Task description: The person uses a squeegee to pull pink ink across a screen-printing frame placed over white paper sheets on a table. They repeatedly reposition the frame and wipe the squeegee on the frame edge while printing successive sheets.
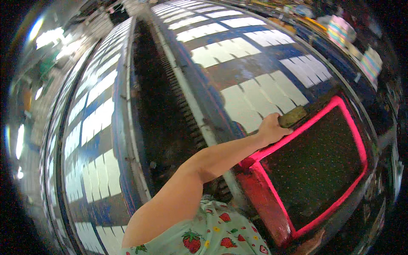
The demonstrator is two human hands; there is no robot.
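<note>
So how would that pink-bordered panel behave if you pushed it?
The panel is probably fairly stiff, given its sturdy-looking border. It seems unlikely to roll, being broad and flat. It might tilt if lifted only beside the left hand.

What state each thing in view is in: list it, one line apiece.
Left hand: closed on the olive block.
Olive block: gripped, beside the upper edge of the pink-edged frame.
Pink-edged frame: bordering dark mesh; flat or raised, unclear.
White panels: flat, set in rows.
Tables: partly covered by panels.
Right hand: not clearly visible.
</note>
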